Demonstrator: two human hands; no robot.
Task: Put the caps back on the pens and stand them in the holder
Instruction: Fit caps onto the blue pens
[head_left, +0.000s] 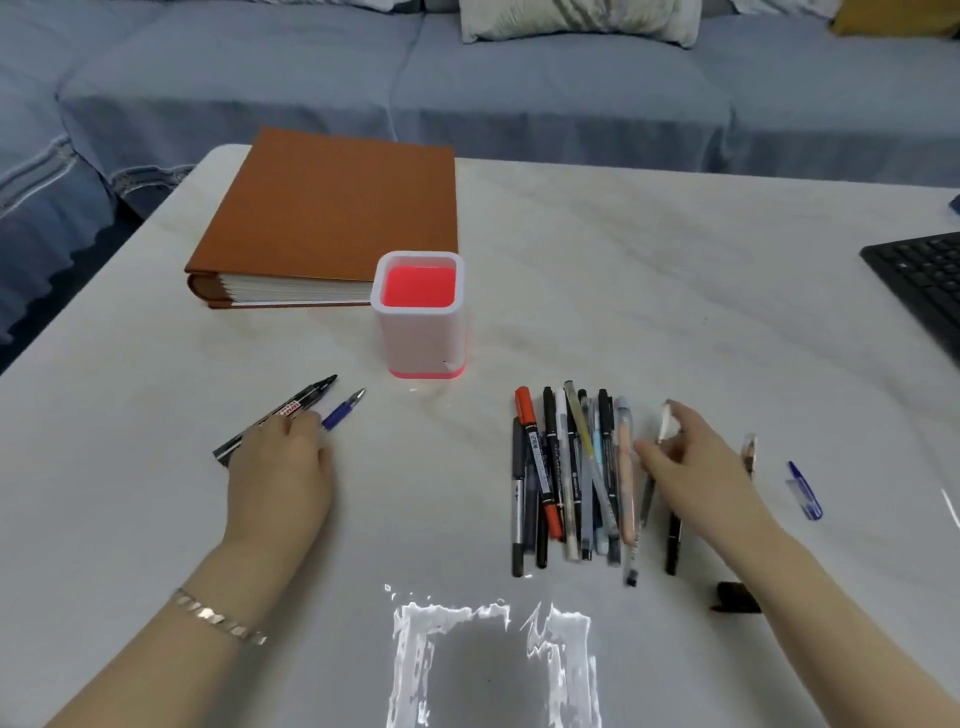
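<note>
Two pens (311, 397) under left hand (280, 467), fingers relaxed | right hand (691, 462) pinches pale cap (666, 422), perhaps | light, slick; grip mid-barrel

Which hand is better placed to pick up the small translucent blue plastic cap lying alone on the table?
Right. The right hand is nearest the blue plastic cap; the left hand lies far across, on the long black marker.
</note>
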